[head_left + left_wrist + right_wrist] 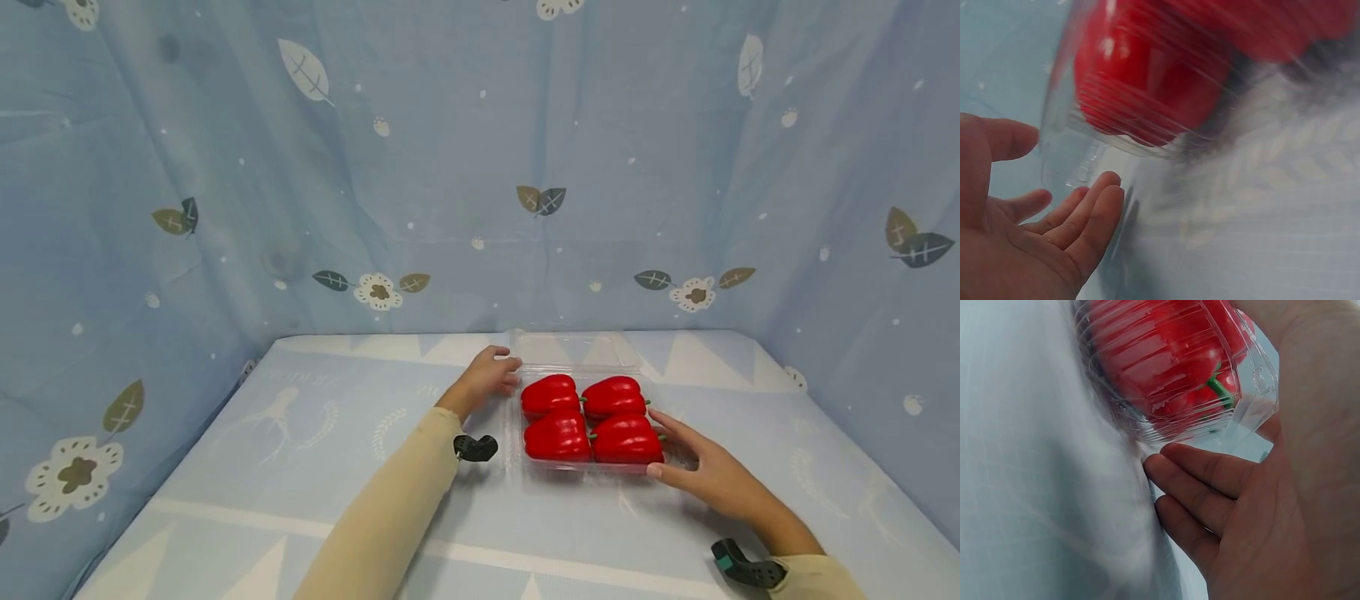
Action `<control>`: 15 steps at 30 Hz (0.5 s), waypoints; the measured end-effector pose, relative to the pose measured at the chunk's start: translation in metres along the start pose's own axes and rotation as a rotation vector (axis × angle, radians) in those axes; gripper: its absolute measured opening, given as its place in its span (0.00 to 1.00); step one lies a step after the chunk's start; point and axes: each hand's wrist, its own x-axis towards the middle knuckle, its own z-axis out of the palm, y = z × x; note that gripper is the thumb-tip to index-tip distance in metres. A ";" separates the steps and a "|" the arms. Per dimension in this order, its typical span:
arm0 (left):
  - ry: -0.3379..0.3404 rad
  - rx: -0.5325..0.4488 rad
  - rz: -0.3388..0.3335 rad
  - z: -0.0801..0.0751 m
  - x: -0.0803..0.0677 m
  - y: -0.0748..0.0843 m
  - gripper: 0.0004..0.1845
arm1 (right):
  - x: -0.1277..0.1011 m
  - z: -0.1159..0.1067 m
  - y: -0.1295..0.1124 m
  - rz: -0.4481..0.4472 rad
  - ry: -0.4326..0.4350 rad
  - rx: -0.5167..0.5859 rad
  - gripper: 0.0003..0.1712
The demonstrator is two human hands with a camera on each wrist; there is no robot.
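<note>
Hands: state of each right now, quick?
Left hand: open, fingertips at the clear tray's far left corner, gripping nothing.
Right hand: open, straight fingers against the tray's right side, beside the peppers.

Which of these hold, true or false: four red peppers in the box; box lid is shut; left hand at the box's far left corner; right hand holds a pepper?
1. Four red peppers sit in the clear box. True.
2. The lid is shut. False: it lies open behind the box.
3. The left hand is at the far left corner. True.
4. The right hand holds a pepper. False: its fingers lie along the box's right side.
</note>
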 end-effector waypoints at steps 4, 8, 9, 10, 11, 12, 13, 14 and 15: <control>-0.035 -0.011 -0.014 -0.001 0.003 -0.002 0.32 | -0.001 0.000 0.000 0.003 0.001 -0.001 0.47; -0.050 -0.018 -0.033 0.000 0.005 -0.006 0.35 | -0.001 0.000 -0.001 0.007 -0.001 -0.008 0.47; -0.047 -0.022 -0.032 0.000 0.005 -0.007 0.34 | -0.001 0.000 -0.001 0.008 -0.003 -0.009 0.47; -0.044 -0.026 -0.029 0.001 0.005 -0.008 0.34 | 0.000 0.001 -0.001 0.008 -0.003 -0.010 0.47; -0.040 -0.031 -0.025 0.001 0.005 -0.008 0.34 | 0.000 0.001 -0.001 0.008 -0.003 -0.009 0.47; -0.038 -0.036 -0.021 0.001 0.004 -0.009 0.33 | 0.000 0.002 -0.002 0.010 -0.001 -0.013 0.47; -0.037 -0.043 -0.019 0.001 0.004 -0.009 0.33 | 0.000 0.002 -0.002 0.011 0.001 -0.016 0.47; -0.036 -0.048 -0.021 0.001 0.004 -0.010 0.32 | 0.000 0.002 -0.002 0.012 0.002 -0.016 0.47; -0.035 -0.054 -0.023 0.001 0.004 -0.010 0.32 | 0.000 0.002 -0.002 0.014 0.002 -0.016 0.47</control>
